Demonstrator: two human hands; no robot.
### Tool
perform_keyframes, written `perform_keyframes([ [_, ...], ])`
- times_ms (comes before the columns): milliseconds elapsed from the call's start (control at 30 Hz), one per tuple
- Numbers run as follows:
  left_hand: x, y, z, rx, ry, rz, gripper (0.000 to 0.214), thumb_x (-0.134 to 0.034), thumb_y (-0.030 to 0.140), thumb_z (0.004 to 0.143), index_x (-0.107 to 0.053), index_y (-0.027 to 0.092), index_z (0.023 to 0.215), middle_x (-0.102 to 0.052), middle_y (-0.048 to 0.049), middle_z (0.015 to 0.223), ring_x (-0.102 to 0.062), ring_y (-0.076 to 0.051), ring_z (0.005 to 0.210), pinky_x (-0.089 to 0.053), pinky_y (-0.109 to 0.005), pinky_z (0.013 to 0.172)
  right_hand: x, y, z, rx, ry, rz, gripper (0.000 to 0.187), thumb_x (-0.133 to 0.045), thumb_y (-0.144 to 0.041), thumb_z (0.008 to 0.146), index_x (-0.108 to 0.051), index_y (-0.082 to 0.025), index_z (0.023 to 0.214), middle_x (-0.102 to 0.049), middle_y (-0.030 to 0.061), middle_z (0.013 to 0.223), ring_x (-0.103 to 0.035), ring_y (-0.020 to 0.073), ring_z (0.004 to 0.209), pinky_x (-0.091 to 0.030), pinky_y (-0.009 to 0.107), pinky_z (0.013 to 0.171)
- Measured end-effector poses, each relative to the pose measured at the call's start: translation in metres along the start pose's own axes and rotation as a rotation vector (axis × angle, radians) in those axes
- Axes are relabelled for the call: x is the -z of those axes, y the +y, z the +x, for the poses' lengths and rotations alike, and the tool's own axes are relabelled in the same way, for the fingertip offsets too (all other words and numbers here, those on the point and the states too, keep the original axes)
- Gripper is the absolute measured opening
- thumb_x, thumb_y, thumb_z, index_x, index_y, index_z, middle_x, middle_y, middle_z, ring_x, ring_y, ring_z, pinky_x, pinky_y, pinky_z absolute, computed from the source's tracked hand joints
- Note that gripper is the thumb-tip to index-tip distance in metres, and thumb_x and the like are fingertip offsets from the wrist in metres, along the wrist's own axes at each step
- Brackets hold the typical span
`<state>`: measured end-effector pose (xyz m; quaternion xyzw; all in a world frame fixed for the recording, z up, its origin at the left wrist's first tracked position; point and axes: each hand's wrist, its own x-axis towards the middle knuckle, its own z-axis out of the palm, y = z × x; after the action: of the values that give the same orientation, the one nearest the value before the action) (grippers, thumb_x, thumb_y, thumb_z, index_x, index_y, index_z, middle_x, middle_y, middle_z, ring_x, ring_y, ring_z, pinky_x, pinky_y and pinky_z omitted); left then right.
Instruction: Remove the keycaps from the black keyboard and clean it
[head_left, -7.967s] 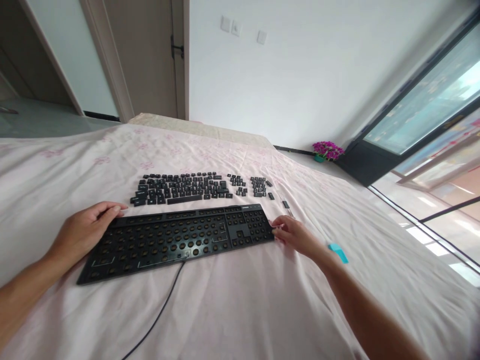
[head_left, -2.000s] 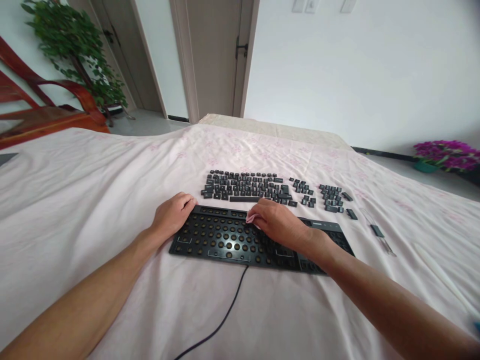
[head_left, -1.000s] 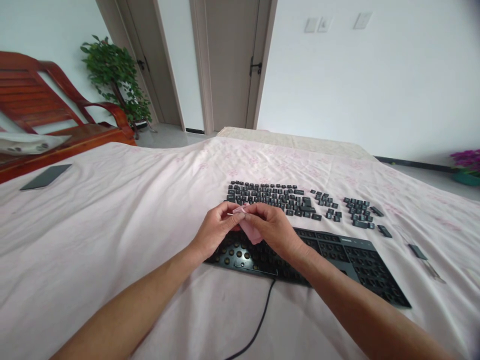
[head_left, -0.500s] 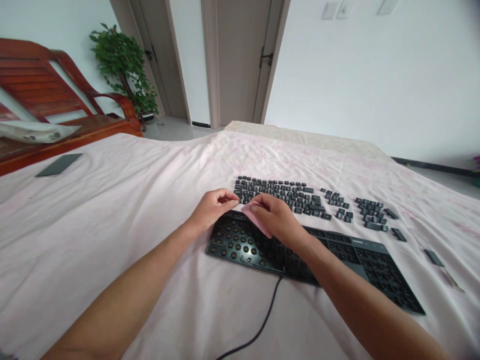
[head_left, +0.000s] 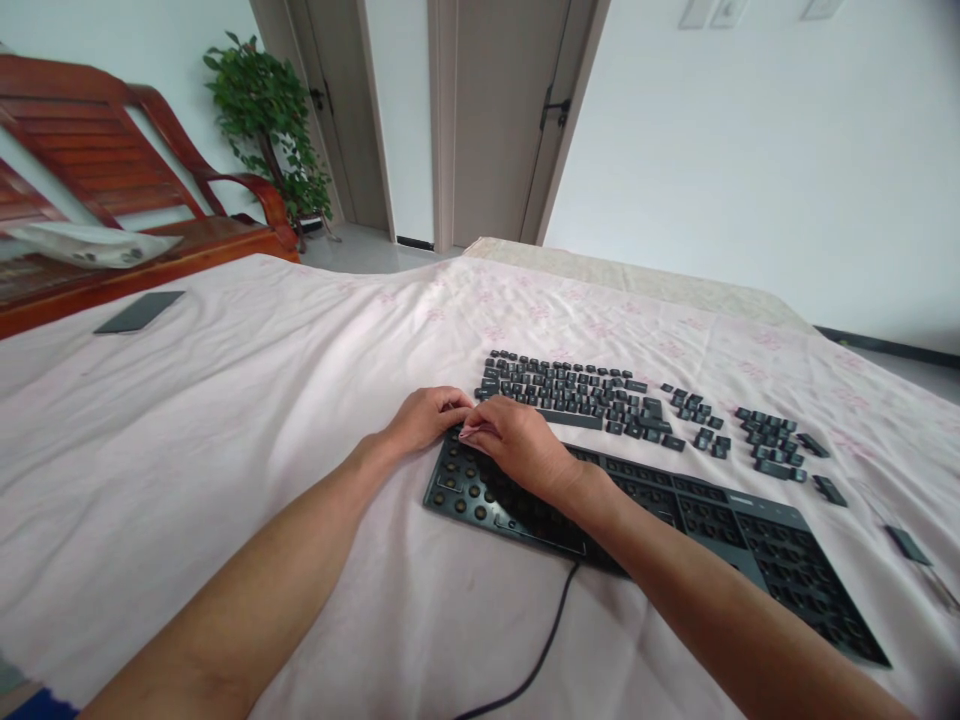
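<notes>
A black keyboard with its keycaps removed lies on a bed covered by a pale pink sheet. The loose keycaps are laid out in rows just behind it. My left hand rests at the keyboard's far left corner, fingers curled. My right hand lies over the keyboard's left end, fingers pressed down and closed; the pink cloth it held a moment ago is hidden under it, only a pale sliver showing at the fingertips. The two hands touch.
The keyboard's cable trails toward me. More keycap groups and a small dark piece lie to the right. A dark flat device lies on the sheet at far left, beside a wooden bench and a potted plant.
My hands held a pink cloth up between them, then lowered it. Now my right hand presses down on the keyboard's left end. The view has swung left.
</notes>
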<state>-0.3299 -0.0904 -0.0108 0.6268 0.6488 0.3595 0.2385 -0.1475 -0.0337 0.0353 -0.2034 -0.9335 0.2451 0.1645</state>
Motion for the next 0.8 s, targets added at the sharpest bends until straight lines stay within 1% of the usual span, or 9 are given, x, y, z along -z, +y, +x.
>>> perform_keyframes([
  [167, 0.001, -0.003, 0.001, -0.025, 0.003, 0.007, 0.033, -0.056, 0.049, 0.082, -0.074, 0.021, 0.084, -0.074, 0.0006, 0.083, -0.064, -0.018, 0.078, -0.044, -0.025, 0.071, 0.005, -0.011, 0.005, -0.005, -0.167, -0.204, 0.010, -0.060, -0.019, 0.089, -0.069, -0.019, 0.091, -0.065, 0.0062, 0.091, -0.062, 0.0167, 0.083, -0.043, 0.025, 0.072],
  [300, -0.001, -0.004, 0.002, -0.005, 0.006, 0.007, 0.033, -0.057, 0.049, 0.081, -0.075, 0.021, 0.084, -0.074, -0.0010, 0.085, -0.064, -0.019, 0.080, -0.045, -0.026, 0.073, 0.015, -0.011, -0.003, 0.002, -0.240, -0.313, 0.013, -0.057, -0.020, 0.090, -0.070, -0.018, 0.088, -0.065, 0.0080, 0.091, -0.062, 0.0183, 0.082, -0.042, 0.026, 0.069],
  [433, -0.002, -0.006, 0.002, 0.006, 0.004, -0.005, 0.035, -0.057, 0.050, 0.081, -0.074, 0.020, 0.084, -0.073, -0.0020, 0.084, -0.064, -0.020, 0.079, -0.046, -0.028, 0.073, 0.028, 0.000, -0.023, 0.029, -0.250, -0.358, 0.014, -0.057, -0.015, 0.089, -0.070, -0.019, 0.084, -0.064, 0.0072, 0.088, -0.061, 0.0185, 0.082, -0.042, 0.026, 0.069],
  [533, -0.002, -0.006, 0.002, -0.009, 0.004, -0.010, 0.035, -0.056, 0.050, 0.082, -0.073, 0.020, 0.085, -0.073, -0.0019, 0.084, -0.064, -0.019, 0.078, -0.045, -0.028, 0.073, 0.044, 0.010, -0.042, 0.033, -0.278, -0.395, 0.018, -0.055, -0.008, 0.087, -0.069, -0.019, 0.084, -0.064, 0.0069, 0.089, -0.061, 0.0183, 0.082, -0.042, 0.026, 0.068],
  [600, -0.002, -0.006, 0.002, -0.010, 0.006, -0.013, 0.034, -0.056, 0.049, 0.082, -0.073, 0.020, 0.084, -0.073, -0.0018, 0.085, -0.065, -0.019, 0.078, -0.045, -0.027, 0.073, 0.055, 0.014, -0.053, 0.016, -0.310, -0.430, 0.020, -0.056, -0.004, 0.084, -0.069, -0.019, 0.083, -0.064, 0.0070, 0.088, -0.061, 0.0189, 0.082, -0.041, 0.026, 0.066],
  [667, -0.002, -0.006, 0.002, -0.005, 0.006, -0.012, 0.034, -0.056, 0.049, 0.082, -0.073, 0.020, 0.084, -0.073, -0.0018, 0.084, -0.064, -0.019, 0.078, -0.045, -0.027, 0.072, 0.064, 0.015, -0.060, -0.023, -0.315, -0.439, 0.020, -0.056, -0.003, 0.083, -0.068, -0.019, 0.080, -0.063, 0.0066, 0.085, -0.061, 0.0186, 0.079, -0.041, 0.026, 0.064],
  [733, -0.002, -0.007, 0.002, -0.004, 0.006, -0.011, 0.034, -0.057, 0.050, 0.081, -0.073, 0.020, 0.083, -0.073, -0.0016, 0.082, -0.064, -0.019, 0.076, -0.045, -0.027, 0.071, 0.065, 0.011, -0.061, -0.037, -0.277, -0.374, 0.020, -0.055, -0.007, 0.086, -0.068, -0.019, 0.078, -0.063, 0.0058, 0.084, -0.060, 0.0171, 0.076, -0.042, 0.026, 0.066],
  [800, -0.002, -0.007, 0.002, -0.006, 0.011, -0.014, 0.034, -0.057, 0.050, 0.081, -0.073, 0.020, 0.082, -0.073, -0.0013, 0.080, -0.064, -0.019, 0.075, -0.045, -0.027, 0.070, 0.057, 0.003, -0.055, -0.005, -0.204, -0.265, 0.020, -0.053, -0.010, 0.089, -0.068, -0.019, 0.082, -0.062, 0.0053, 0.085, -0.060, 0.0160, 0.079, -0.044, 0.025, 0.071],
])
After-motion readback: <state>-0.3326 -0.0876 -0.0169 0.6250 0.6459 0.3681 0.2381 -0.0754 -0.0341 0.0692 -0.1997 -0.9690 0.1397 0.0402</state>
